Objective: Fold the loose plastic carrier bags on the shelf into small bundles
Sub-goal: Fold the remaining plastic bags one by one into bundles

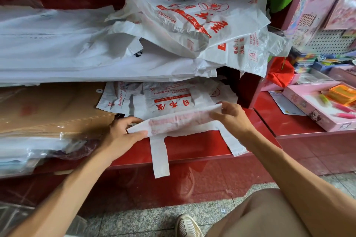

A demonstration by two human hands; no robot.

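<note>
Where the red shelf (192, 146) runs across the middle of the view, a long stack of white plastic sheets (57, 48) is seen on its left part, lying flat and reaching almost to the middle. Under this stack, brown cardboard (48, 107) is laid, and clear wrapped packets (34, 150) are placed below it at the left edge. A loose pile of carrier bags (202, 25), white with red print, is heaped on the right end of the stack, and some of them hang over its edge. One printed bag (154, 98) is spread flat on the shelf under the pile. In front of it, the bag being folded (179, 121) is held just above the shelf surface as a long, narrow band, slightly tilted, with its right end higher. Its two handles (160, 158) are let down over the front edge of the shelf. The left end of the band is pinched by the left hand (123, 134), between the thumb and the fingers. The right end is gripped by the right hand (231, 115), with the fingers curled around the fold. To the right, a pink box (312, 106) with small coloured items is set on a neighbouring red surface, and a pegboard (327, 40) with pink packets is placed behind it. At the bottom, a speckled floor (144, 221) and a shoe (187, 226) are shown.
</note>
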